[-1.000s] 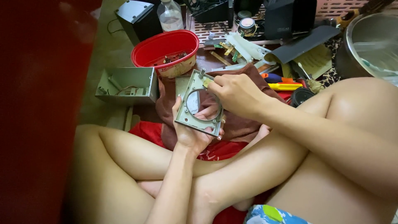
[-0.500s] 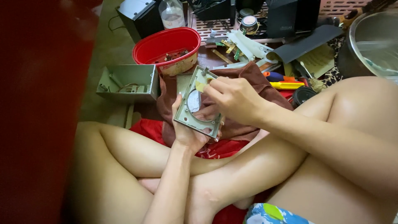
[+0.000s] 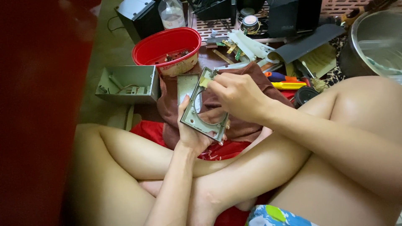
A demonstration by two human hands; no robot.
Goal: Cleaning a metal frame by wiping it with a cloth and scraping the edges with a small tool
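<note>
Head view. The left hand point(image 3: 193, 133) grips a grey metal frame plate point(image 3: 193, 119) with a round cut-out, thumb along its left edge and fingers closed behind its lower part. The plate stands tilted, long axis running from the lower right corner by the left fingers up to the top corner, face turned up toward the camera. The right hand point(image 3: 234, 94) is closed in a pinch on a small yellowish piece point(image 3: 204, 82) at the plate's top corner, touching it. The hands are together on the plate, above the crossed legs.

Beyond the hands: brown cloth point(image 3: 251, 75), red plastic bowl point(image 3: 167, 47), open grey metal box point(image 3: 127, 83) left of it, yellow-handled tool point(image 3: 289, 85) right.
</note>
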